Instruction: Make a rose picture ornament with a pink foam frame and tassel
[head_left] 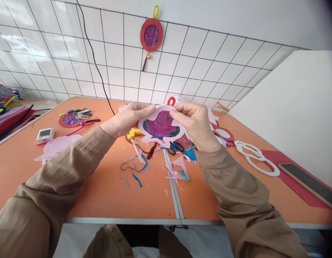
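Between my two hands, raised above the table, is a pink paper cutout [141, 126] with a purple flower picture [160, 125] in its middle. My left hand [129, 116] pinches its upper left edge between thumb and fingers. On the upper right edge, my right hand [194, 122] is closed with the thumb in front. A dark purple tassel [152, 151] shows just under the cutout. Behind and below lie a yellow glue gun [134, 133], black-handled scissors [179, 146] and a patterned piece [184, 142], all partly hidden.
Paper scraps [179, 168], blue strips [137, 180] and a small green clip [184, 174] litter the orange table [107, 193]. At left are a white device [45, 135] and pink paper [58, 145]. White rings [260, 157] and a phone [311, 184] lie right. A round red ornament [142, 35] hangs on the tiles.
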`<state>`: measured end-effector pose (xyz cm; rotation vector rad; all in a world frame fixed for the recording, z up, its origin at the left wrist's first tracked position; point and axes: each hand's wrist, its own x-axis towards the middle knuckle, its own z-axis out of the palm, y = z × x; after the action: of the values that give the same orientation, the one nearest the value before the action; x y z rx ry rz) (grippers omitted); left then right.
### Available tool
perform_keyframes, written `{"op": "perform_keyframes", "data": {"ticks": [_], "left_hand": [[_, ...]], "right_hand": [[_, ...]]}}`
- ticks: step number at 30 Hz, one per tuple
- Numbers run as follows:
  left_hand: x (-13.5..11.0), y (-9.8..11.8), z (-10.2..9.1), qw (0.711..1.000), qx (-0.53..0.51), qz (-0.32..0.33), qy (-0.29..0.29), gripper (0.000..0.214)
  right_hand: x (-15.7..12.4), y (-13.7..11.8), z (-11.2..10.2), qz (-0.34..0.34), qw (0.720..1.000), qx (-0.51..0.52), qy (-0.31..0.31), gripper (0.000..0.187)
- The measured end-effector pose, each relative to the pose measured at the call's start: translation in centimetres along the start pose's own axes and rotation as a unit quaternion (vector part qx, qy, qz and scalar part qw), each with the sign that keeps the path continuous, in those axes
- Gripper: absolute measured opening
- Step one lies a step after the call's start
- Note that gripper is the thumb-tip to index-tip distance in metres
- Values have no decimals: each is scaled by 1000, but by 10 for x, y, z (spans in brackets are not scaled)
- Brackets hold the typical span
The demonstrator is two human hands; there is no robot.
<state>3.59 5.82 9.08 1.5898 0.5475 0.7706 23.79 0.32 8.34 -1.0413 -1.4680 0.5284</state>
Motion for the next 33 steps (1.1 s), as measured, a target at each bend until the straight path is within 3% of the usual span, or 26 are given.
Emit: {"op": "perform_keyframes", "data": {"ticks": [8, 15, 21, 30, 33], "left_hand": [[1, 0, -1, 1000, -4, -26, -2, 40], [2, 1, 0, 999, 6, -37, 16, 34], [2, 0, -3, 999, -15, -38, -11, 38], [3, -3, -2, 999, 25, -32, 7, 36], [4, -4, -4, 999, 26, -28, -12, 37]], "right_hand": [[1, 2, -1, -25, 1000, -6, -6, 36], [2, 6, -2, -32, 999, -4, -11, 28], [2, 6, -2, -31, 999, -8, -12, 27], [3, 6, -1, -24, 1000, -5, -18, 24], [2, 5, -1, -22, 1000, 1, -21, 23]]}}
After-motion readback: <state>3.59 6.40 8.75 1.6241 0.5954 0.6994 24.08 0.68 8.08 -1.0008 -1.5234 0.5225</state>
